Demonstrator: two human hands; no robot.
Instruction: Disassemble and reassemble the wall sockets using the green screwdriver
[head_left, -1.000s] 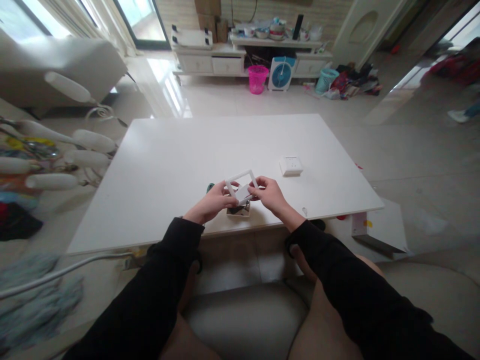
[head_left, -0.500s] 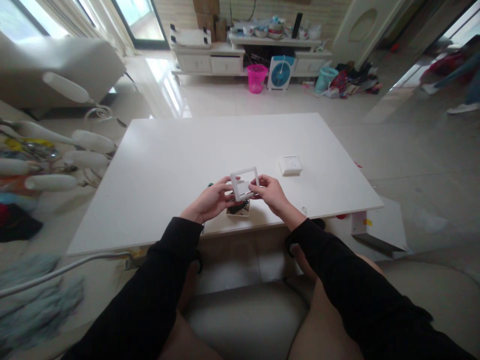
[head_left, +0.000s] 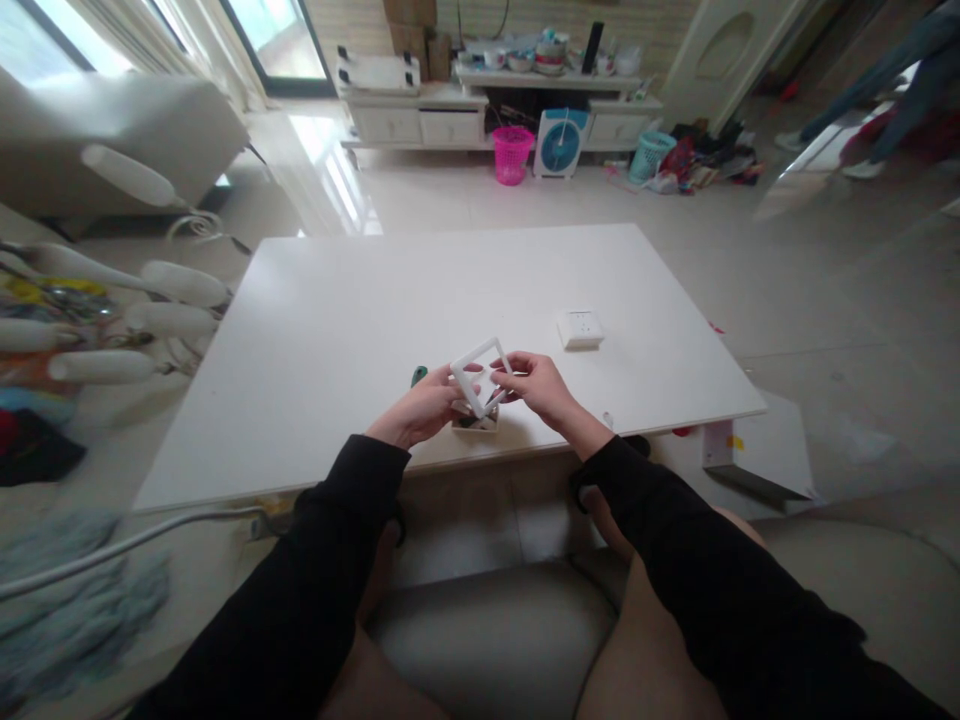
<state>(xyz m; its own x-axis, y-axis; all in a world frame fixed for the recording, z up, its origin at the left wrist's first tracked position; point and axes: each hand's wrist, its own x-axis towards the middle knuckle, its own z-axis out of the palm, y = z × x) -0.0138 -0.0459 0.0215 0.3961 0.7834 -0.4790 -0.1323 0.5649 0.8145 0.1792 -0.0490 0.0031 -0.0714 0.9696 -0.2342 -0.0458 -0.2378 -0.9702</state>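
Note:
Between my two hands is a square white frame [head_left: 467,392], open in the middle, like the cover plate of a wall socket. My left hand [head_left: 427,405] grips its left side, and the fingers of my right hand [head_left: 531,380] pinch its right side. Under it, near the table's front edge, stands a small open box [head_left: 475,425] with dark things in it that I cannot make out. Behind my left hand lies a green-handled tool [head_left: 419,374], mostly hidden. A white wall socket [head_left: 580,329] rests on the table to the right of my hands.
The white table [head_left: 360,300] spreads in front of me. A tiny clear item [head_left: 607,420] lies by its front edge. White lamp arms [head_left: 176,283] stand at the left. A pink basket [head_left: 513,157] and a blue fan [head_left: 561,143] are on the floor beyond. Someone walks at the upper right.
The white frame has turned in my hands and now stands on a corner, diamond-like. More of the green tool shows. The person at the upper right has moved left.

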